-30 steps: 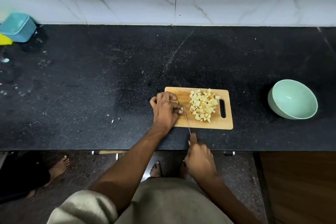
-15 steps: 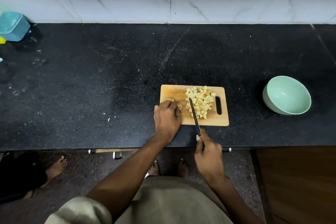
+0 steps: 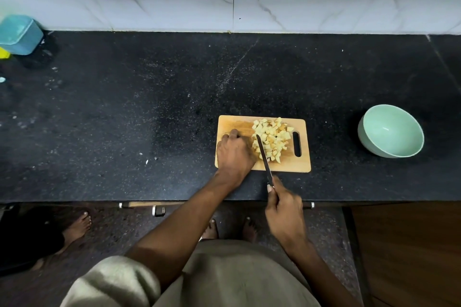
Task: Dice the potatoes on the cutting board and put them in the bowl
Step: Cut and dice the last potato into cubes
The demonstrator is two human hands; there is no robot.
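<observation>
Wooden cutting board (image 3: 232, 121): dicing nearly done | left hand (image 3: 234, 154) curled over something hidden | right hand (image 3: 283, 209) grips knife (image 3: 264, 157) | next: diced potatoes (image 3: 273, 138) into bowl (image 3: 391, 131)

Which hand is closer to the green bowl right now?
Right. The right hand holds the knife at the counter's front edge, left of the bowl. The left hand rests farther left, on the cutting board.

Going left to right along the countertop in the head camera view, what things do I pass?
Blue container → left hand on the cutting board → knife → pile of diced potato → green bowl, standing apart from the board on the counter.
</observation>
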